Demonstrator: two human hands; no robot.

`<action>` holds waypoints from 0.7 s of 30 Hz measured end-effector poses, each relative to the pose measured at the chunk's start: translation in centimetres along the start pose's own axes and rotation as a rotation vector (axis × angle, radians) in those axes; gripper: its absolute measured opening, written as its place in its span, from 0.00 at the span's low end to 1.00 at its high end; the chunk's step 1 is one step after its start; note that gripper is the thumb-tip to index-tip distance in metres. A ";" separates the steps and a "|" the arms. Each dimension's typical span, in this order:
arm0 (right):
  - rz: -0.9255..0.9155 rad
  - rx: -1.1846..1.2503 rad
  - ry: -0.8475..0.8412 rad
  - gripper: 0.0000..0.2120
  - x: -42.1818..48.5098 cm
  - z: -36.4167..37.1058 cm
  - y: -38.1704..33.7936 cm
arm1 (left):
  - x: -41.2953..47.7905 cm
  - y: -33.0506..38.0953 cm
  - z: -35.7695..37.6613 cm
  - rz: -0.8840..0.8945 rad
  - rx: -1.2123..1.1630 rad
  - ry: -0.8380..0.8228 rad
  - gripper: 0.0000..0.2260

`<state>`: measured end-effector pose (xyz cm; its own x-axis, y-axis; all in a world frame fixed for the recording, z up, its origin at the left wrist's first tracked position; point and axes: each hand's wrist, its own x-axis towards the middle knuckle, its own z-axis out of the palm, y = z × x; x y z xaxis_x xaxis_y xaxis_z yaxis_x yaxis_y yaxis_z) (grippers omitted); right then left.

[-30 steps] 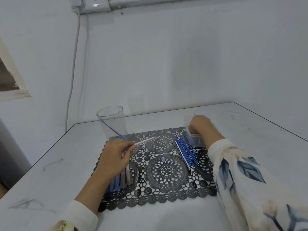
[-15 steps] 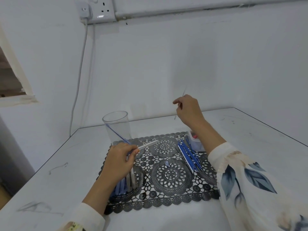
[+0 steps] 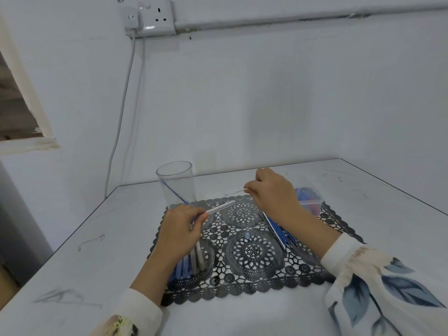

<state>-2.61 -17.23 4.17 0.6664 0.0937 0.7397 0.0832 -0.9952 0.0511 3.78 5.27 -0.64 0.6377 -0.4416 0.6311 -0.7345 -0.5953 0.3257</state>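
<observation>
My left hand (image 3: 180, 230) grips a clear pen barrel (image 3: 220, 207) that points up and to the right over the black lace mat (image 3: 252, 277). My right hand (image 3: 274, 194) pinches a thin pen refill (image 3: 236, 192), its tip aimed left toward the barrel's open end, a short gap apart. A clear plastic cup (image 3: 176, 184) stands behind my left hand with one blue refill leaning inside. Blue refills (image 3: 278, 230) lie in a row under my right wrist. Several pen barrels (image 3: 191, 261) lie under my left wrist.
A small clear box (image 3: 309, 201) with blue and red bits sits on the mat's far right corner. A small blue cap (image 3: 247, 235) lies mid-mat. The white table (image 3: 97, 251) meets walls behind and right. A cable hangs from the wall socket (image 3: 150, 16).
My right hand lifted a thin refill out of the small box, raised it, then brought it down and left toward the barrel. My left hand kept holding the barrel in place.
</observation>
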 end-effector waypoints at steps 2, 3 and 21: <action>-0.112 0.005 0.049 0.08 -0.3 0.9 0.4 | 0.0 0.0 0.0 -0.003 -0.004 -0.001 0.12; -0.149 0.019 0.051 0.09 -0.5 1.2 0.4 | 0.0 0.1 -0.1 -0.004 -0.004 -0.003 0.12; -0.092 0.149 0.026 0.31 -2.5 4.2 2.7 | 0.0 -0.2 0.1 -0.004 -0.017 -0.004 0.12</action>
<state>-0.96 -20.07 -0.33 0.6317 0.1817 0.7536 0.2531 -0.9672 0.0211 3.93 5.34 -0.78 0.6413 -0.4422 0.6271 -0.7360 -0.5854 0.3400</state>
